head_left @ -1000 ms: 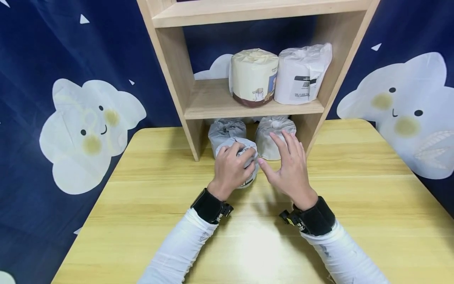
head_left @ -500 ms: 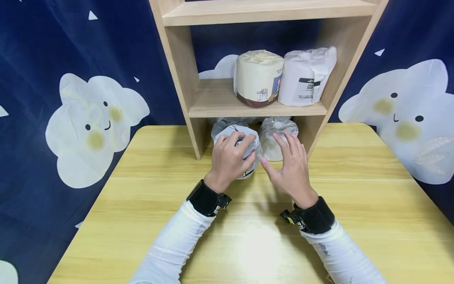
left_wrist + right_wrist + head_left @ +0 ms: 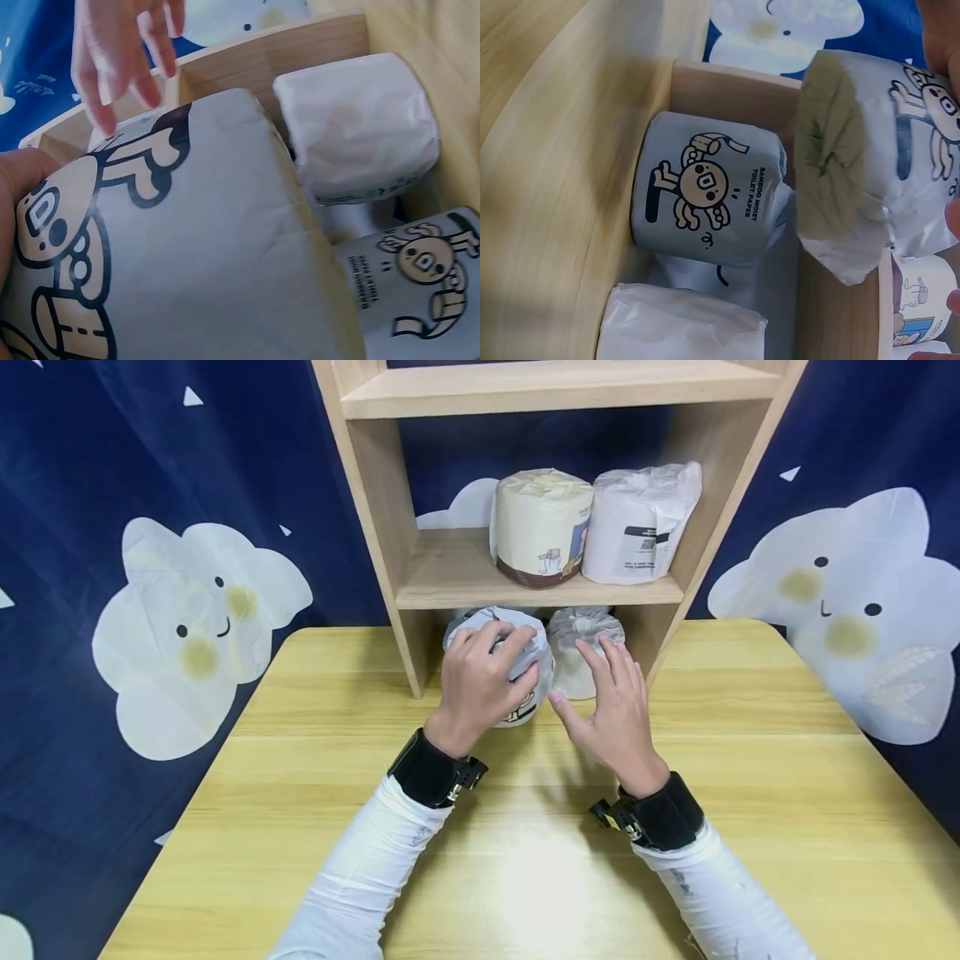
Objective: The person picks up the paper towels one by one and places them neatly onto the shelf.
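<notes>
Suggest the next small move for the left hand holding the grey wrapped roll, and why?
Probably lift it a little higher toward the bare left part of the wooden middle shelf. The left hand grips the grey paper-wrapped toilet roll in front of the lower bay, where rolls already stand; the right hand hovers open beside it.

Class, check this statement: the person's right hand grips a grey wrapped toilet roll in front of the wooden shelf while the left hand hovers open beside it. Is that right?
Not quite: the hands are swapped. In the head view the left hand grips the grey toilet roll in front of the wooden shelf, and the right hand hovers open beside it.
</notes>
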`<state>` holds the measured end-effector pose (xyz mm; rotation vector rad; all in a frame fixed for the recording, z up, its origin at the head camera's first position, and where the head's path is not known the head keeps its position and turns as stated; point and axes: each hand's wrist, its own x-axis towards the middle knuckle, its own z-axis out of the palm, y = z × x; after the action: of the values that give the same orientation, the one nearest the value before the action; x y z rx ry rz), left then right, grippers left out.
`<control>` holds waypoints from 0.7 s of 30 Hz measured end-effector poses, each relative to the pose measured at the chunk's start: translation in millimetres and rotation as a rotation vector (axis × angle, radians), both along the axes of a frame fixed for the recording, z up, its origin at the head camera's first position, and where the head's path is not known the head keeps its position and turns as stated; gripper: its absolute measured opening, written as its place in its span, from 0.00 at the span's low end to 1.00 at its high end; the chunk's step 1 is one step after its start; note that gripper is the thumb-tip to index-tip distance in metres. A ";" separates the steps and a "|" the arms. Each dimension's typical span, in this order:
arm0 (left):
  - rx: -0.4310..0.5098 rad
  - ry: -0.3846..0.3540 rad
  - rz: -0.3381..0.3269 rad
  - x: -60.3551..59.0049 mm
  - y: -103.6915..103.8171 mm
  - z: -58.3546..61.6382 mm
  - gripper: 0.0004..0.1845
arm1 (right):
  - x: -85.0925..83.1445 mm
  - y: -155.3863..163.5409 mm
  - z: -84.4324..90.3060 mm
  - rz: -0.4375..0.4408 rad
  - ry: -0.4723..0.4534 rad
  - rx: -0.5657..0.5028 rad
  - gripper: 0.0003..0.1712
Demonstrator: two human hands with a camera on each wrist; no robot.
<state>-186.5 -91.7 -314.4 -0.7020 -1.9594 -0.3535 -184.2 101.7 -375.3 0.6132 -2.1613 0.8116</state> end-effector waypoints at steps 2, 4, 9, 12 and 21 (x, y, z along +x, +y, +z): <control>0.008 0.006 -0.003 -0.2 -0.4 3.6 0.14 | 0.2 0.0 0.3 0.003 0.003 -0.003 0.40; 0.018 0.014 -0.012 0.1 -0.7 7.7 0.14 | 0.1 0.0 0.5 0.008 0.008 -0.005 0.40; 0.027 0.031 -0.027 -1.3 -1.9 15.7 0.14 | -0.7 1.0 -0.5 0.018 0.012 -0.001 0.40; 0.026 0.037 -0.026 -1.3 -2.9 19.5 0.14 | -0.7 1.6 -1.6 0.018 0.004 -0.002 0.40; 0.049 0.058 -0.051 4.4 -6.3 34.9 0.13 | -2.4 2.3 -1.8 0.026 0.030 -0.002 0.40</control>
<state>-182.2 -98.0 -279.5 -0.7239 -1.8748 -0.4068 -186.6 104.0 -377.2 0.6500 -2.1292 0.8139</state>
